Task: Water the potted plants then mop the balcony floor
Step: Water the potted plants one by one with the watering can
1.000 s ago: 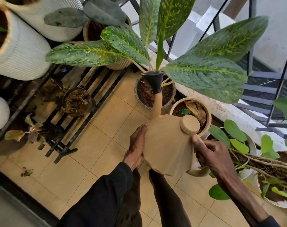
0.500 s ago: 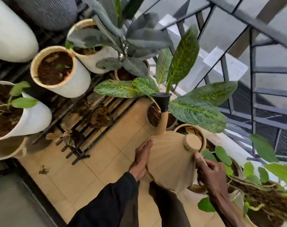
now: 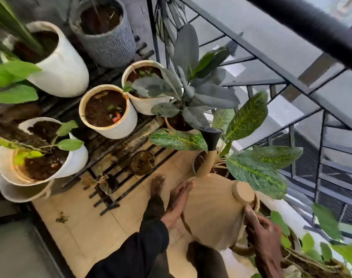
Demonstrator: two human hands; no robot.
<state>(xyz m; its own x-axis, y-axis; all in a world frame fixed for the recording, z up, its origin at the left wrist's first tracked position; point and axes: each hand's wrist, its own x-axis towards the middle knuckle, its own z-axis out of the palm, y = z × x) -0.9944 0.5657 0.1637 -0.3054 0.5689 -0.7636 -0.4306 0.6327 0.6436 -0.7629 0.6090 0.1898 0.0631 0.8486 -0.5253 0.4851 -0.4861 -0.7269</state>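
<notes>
I hold a tan watering can [image 3: 211, 209] with a black rose head [image 3: 211, 137] low in the middle of the view. My right hand [image 3: 261, 227] grips its handle at the back. My left hand [image 3: 178, 203] lies flat against the can's left side, fingers straight. The spout points up over a spotted-leaf plant [image 3: 253, 167] in a grey pot [image 3: 197, 161] by the railing. A cream ribbed pot [image 3: 109, 111] of bare soil and a white pot [image 3: 40, 155] with a thin green shoot stand on the rack to the left.
A black metal rack [image 3: 119, 157] holds several more pots at the left and back. The black railing [image 3: 303, 109] runs along the right. My bare foot [image 3: 156, 189] rests on the beige tiles [image 3: 95, 223]. A small dark pot [image 3: 142, 162] lies on the rack's low bars.
The view has risen and swung left, so more pots on the rack appear. The can has come up with it, its spout now above the spotted plant's pot. A foot has come into view.
</notes>
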